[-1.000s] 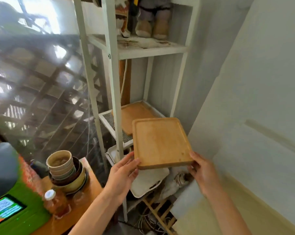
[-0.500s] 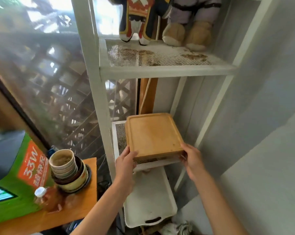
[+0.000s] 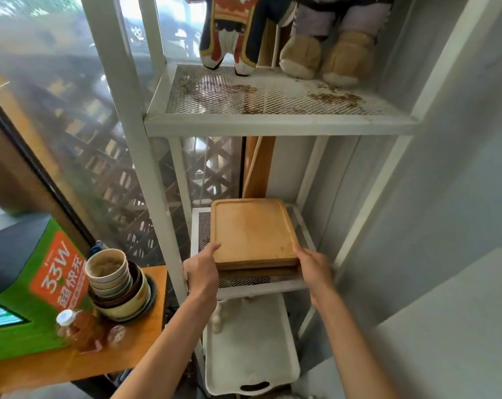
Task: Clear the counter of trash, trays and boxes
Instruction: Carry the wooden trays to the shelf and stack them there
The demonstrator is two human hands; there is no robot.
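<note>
A square wooden tray (image 3: 251,230) lies on top of another wooden tray on the middle mesh shelf (image 3: 261,286) of a white metal rack. My left hand (image 3: 202,269) grips its front left corner. My right hand (image 3: 313,267) holds its front right corner. Both thumbs rest on the tray's top edge. The lower tray shows only as a darker edge under the front.
A white plastic tray (image 3: 249,347) sits on the rack's lowest shelf. Two plush toys (image 3: 275,33) stand on the upper shelf. At left, a wooden counter (image 3: 79,361) carries stacked bowls (image 3: 115,286), a bottle (image 3: 71,326) and a green box (image 3: 30,286). A grey wall lies right.
Both hands carried the wooden tray forward from in front of the rack onto the middle shelf, where it now sits on the other wooden tray. The view moved closer to the rack.
</note>
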